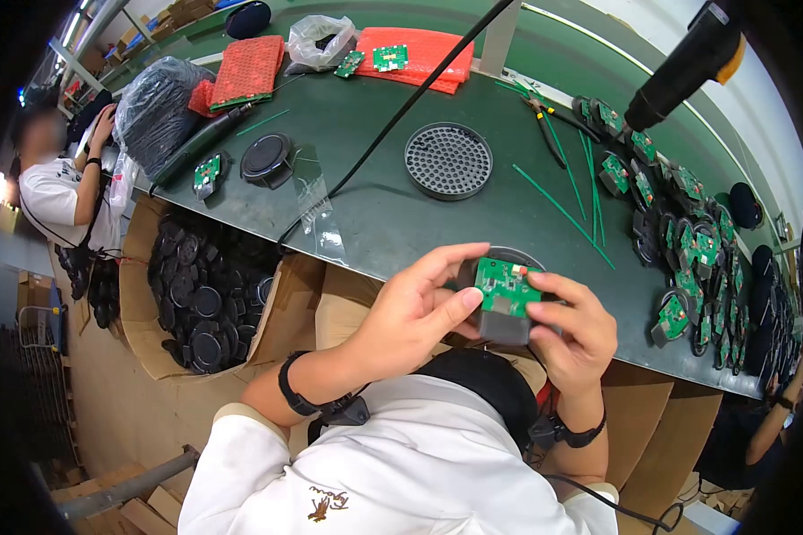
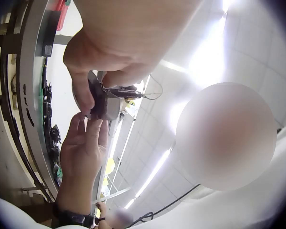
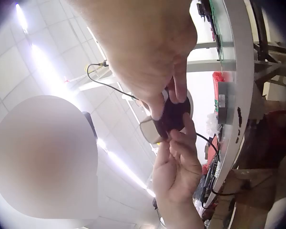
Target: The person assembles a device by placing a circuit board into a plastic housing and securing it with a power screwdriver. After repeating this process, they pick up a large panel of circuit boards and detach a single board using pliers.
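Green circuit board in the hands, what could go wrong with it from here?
The left and right hands hold the green circuit board by the front edge of the table, so a slip might drop it. Fingertips at its edges could press on components. Setting it among the crowded units at right might scrape it.

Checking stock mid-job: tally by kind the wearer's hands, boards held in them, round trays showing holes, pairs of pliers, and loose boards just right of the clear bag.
Left hand and right hand: 2
Held board: 1
Holed tray: 1
Pliers: 1
Loose boards: 2
Total: 7
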Demonstrator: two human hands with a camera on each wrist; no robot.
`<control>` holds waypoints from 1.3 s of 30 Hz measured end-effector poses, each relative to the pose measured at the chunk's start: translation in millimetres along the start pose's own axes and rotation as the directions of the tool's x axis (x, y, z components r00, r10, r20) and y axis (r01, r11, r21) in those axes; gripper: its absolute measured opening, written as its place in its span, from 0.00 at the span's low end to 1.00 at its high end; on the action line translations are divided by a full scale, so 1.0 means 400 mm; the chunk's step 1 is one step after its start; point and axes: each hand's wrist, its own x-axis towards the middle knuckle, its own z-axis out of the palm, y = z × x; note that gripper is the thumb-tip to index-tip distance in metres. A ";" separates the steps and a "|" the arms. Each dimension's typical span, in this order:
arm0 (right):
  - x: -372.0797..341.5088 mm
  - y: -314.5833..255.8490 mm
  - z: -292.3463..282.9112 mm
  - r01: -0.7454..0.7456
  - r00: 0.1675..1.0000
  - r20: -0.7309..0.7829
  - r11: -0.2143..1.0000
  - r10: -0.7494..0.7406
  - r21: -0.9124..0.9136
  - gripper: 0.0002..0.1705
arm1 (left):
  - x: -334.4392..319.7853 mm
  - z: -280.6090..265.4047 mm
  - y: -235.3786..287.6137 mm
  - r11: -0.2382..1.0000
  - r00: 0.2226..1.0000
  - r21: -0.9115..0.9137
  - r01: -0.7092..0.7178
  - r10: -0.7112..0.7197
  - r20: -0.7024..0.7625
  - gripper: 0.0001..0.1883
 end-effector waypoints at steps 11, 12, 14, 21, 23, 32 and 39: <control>-0.046 -0.008 0.051 -0.349 0.903 -0.126 0.870 0.412 0.349 0.13 | 0.024 0.010 -0.041 0.625 0.860 0.656 -0.422 0.505 0.072 0.20; -0.046 -0.011 0.052 -0.365 0.889 -0.127 0.849 0.440 0.382 0.14 | 0.023 0.013 -0.038 0.642 0.865 0.648 -0.409 0.498 0.053 0.19; -0.045 -0.019 0.052 -0.382 0.874 -0.128 0.825 0.469 0.416 0.15 | 0.024 0.017 -0.038 0.639 0.854 0.640 -0.426 0.517 0.053 0.19; -0.049 -0.016 0.050 -0.373 0.880 -0.128 0.832 0.458 0.411 0.15 | 0.020 0.016 -0.040 0.652 0.834 0.613 -0.446 0.552 0.020 0.19; -0.051 -0.016 0.050 -0.364 0.888 -0.130 0.845 0.442 0.392 0.14 | 0.020 0.014 -0.040 0.643 0.828 0.616 -0.455 0.560 0.027 0.19; -0.048 -0.021 0.060 -0.332 0.896 -0.139 0.843 0.423 0.423 0.14 | 0.019 0.010 -0.040 0.621 0.807 0.617 -0.484 0.590 0.040 0.20; -0.053 -0.016 0.061 -0.318 0.901 -0.133 0.837 0.413 0.446 0.13 | 0.021 0.006 -0.043 0.583 0.786 0.633 -0.509 0.615 0.065 0.21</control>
